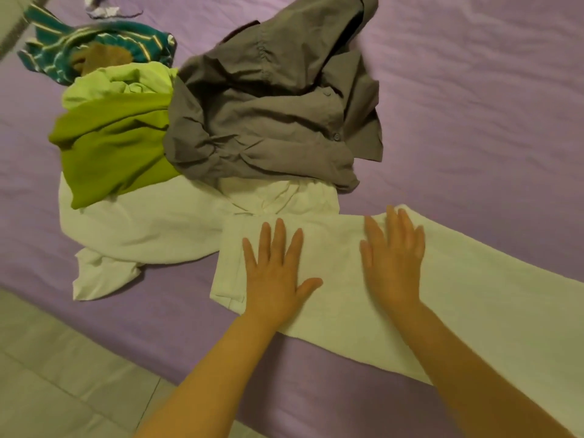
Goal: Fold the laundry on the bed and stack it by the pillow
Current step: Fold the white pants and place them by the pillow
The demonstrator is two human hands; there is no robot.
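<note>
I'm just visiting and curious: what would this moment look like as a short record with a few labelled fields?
setting: purple bed sheet, tiled floor beside it
left hand: flat, fingers spread, pressing on the white garment
right hand: flat on the same garment
white garment: laid out long across the bed
unfolded pile: grey shirt, green garment, striped teal garment, another white garment
pillow: not in view

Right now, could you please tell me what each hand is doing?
Left hand: open, pressed flat on the white garment.
Right hand: open, flat on the same garment.
</note>
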